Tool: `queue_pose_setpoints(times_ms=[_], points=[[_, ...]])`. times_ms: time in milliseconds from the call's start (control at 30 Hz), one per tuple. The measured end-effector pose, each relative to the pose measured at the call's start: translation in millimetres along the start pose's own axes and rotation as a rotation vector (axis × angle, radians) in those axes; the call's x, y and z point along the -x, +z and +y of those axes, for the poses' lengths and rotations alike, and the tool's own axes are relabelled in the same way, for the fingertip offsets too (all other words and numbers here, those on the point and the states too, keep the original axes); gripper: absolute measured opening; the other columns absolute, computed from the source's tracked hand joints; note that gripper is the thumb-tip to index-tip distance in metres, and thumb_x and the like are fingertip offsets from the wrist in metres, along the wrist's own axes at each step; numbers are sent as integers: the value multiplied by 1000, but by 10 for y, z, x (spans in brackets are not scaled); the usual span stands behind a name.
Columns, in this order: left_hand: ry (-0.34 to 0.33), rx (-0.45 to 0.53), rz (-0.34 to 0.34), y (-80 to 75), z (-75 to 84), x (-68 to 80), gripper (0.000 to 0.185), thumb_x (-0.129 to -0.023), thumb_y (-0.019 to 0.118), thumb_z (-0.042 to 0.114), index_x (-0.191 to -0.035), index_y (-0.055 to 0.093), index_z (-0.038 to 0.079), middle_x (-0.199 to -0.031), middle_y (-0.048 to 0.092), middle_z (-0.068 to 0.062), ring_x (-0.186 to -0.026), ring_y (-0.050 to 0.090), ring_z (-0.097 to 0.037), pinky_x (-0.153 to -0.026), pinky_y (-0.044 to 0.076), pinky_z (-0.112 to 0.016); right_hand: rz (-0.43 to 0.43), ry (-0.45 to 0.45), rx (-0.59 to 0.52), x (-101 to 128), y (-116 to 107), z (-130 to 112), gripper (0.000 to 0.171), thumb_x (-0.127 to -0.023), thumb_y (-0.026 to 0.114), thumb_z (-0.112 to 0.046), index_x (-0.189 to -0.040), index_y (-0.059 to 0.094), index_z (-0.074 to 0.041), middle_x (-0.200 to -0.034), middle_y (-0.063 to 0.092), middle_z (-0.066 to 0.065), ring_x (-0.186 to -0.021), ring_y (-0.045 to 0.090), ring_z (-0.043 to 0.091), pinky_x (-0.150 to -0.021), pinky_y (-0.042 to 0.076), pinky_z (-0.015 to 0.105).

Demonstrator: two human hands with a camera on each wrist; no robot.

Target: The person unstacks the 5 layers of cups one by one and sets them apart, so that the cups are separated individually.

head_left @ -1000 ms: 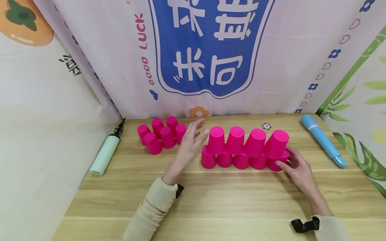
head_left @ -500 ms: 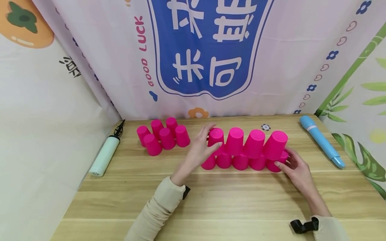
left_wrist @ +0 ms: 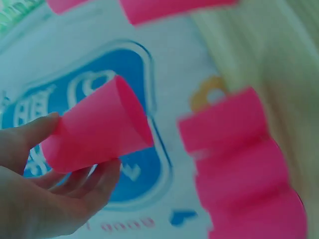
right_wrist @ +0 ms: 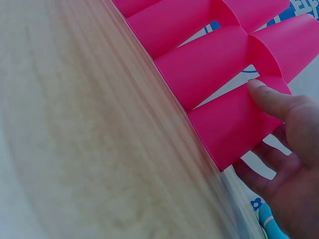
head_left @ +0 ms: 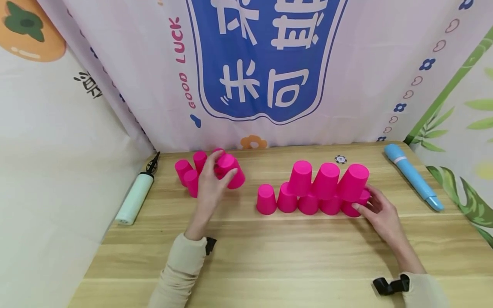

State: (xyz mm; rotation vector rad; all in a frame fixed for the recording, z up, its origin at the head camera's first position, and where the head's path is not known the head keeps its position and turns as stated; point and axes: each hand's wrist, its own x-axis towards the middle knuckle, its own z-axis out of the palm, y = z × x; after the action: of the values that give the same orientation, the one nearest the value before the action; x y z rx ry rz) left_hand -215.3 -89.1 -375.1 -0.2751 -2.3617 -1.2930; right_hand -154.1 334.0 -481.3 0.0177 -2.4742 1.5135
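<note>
A pink cup (head_left: 230, 172) is gripped in the curled fingers of the left hand (head_left: 209, 188) and is held tilted above the table (head_left: 269, 252), right at the loose group of cups (head_left: 188, 171) at the back left. The end cup (head_left: 356, 208) of the bottom row of the cup stack (head_left: 316, 188) is touched by the right hand (head_left: 379, 214), whose fingers are only lightly bent around it. A hand pump (head_left: 135, 196) is seen at the left edge and a blue pen-like tube (head_left: 412, 176) at the right.
</note>
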Motion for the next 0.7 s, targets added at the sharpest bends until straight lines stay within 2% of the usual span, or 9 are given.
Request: queue_pose_setpoints(times_ms=[100, 167, 333, 600, 700], points=[[-85, -72, -31, -111, -170, 11, 58, -84, 76, 14, -133, 48, 1, -129, 54, -16, -113, 54, -31, -97, 46, -43, -7, -12, 15, -7, -20, 3, 67, -89, 71, -20, -147, 38, -14, -136, 48, 16, -113, 49, -1, -88, 43, 8], [-129, -109, -66, -164, -263, 27, 57, -83, 75, 12, -132, 48, 1, -128, 55, -18, -114, 54, -33, -97, 46, -45, -13, -9, 24, -5, -22, 15, 67, -89, 70, -22, -148, 37, -15, -137, 47, 18, -117, 51, 6, -88, 43, 8], [-175, -171, -151, -256, -405, 50, 58, -82, 76, 11, -132, 47, 1, -128, 55, -21, -115, 53, -37, -97, 44, -50, -24, -2, 40, 4, -7, 33, 68, -90, 69, -25, -149, 35, -17, -139, 45, 21, -123, 50, 22, -90, 44, 10], [-236, -226, -256, -354, -511, 59, 57, -84, 74, 12, -132, 45, -1, -128, 54, -24, -115, 52, -39, -96, 45, -51, -13, -3, 27, 0, 1, 18, 68, -90, 69, -23, -148, 36, -14, -139, 46, 21, -120, 50, 9, -89, 44, 10], [-245, -248, -275, -361, -552, 59, 55, -84, 74, 10, -130, 46, -2, -127, 54, -25, -116, 52, -39, -98, 44, -51, -12, -10, 16, -11, -3, 17, 68, -89, 70, -20, -148, 36, -12, -139, 46, 20, -118, 49, 3, -89, 44, 10]])
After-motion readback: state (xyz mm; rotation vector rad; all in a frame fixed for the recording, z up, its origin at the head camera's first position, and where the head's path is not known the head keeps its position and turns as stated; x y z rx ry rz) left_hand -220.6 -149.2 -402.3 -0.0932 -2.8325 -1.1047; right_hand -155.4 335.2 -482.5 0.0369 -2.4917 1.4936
